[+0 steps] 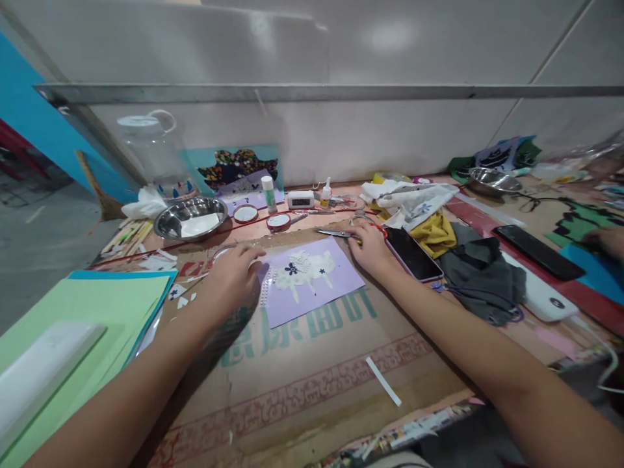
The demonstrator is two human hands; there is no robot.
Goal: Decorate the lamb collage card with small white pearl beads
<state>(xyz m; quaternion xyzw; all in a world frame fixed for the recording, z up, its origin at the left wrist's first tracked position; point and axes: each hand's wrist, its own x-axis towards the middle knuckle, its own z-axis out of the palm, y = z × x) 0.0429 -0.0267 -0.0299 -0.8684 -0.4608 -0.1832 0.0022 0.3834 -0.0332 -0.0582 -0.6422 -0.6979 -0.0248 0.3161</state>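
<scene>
A light purple card (336, 286) lies on the cardboard, with a white cloud-like shape, white beads, dark blue flowers and a column of clear gems near its left edge. My left hand (234, 276) rests beside the card's upper left corner, fingers loosely stretched and apart, with nothing visible in them. Behind it, a round ring-shaped item (221, 252) is partly hidden. At the card's upper right, my right hand (369, 246) closes over the handle part of a pair of scissors (334, 233). The scissors' blades point left, and their red handle shows beyond my fingers.
A steel bowl (190, 218), glue stick (268, 194), small clock (301, 199) and glue bottle (326, 193) stand at the back. Right are a phone (413, 253), cloth (480, 270) and another person's hand (609, 240). Green sheets (97, 302) lie left; a white strip (383, 381) lies in front.
</scene>
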